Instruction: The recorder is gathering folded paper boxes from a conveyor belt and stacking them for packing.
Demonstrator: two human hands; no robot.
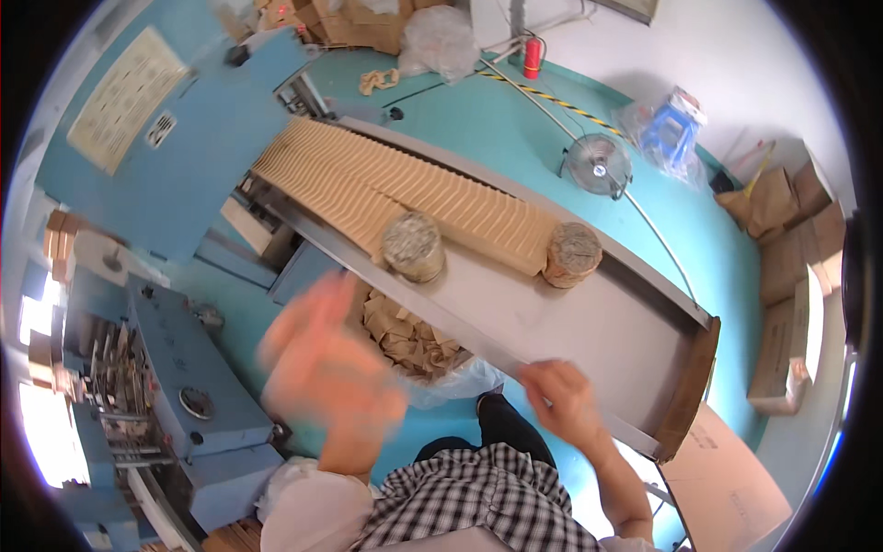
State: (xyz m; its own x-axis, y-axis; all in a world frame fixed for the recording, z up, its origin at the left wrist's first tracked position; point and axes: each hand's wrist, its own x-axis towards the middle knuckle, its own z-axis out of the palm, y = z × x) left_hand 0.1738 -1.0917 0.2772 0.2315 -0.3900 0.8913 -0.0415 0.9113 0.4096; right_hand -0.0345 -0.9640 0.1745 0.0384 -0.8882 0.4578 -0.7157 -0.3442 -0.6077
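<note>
Tray (570, 336) just beyond right hand (561, 400), curled at its edge; left hand (331, 363) blurred; both grips unclear.

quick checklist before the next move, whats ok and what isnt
1. Left hand empty: cannot tell, blurred.
2. Right hand at the near edge of the metal trough: ok.
3. Left round block and right round block upright at the row ends: ok.
4. Near brown row and far brown row ending level: not ok, far one extends further right.
5. Brown scraps below the trough: ok.
</note>
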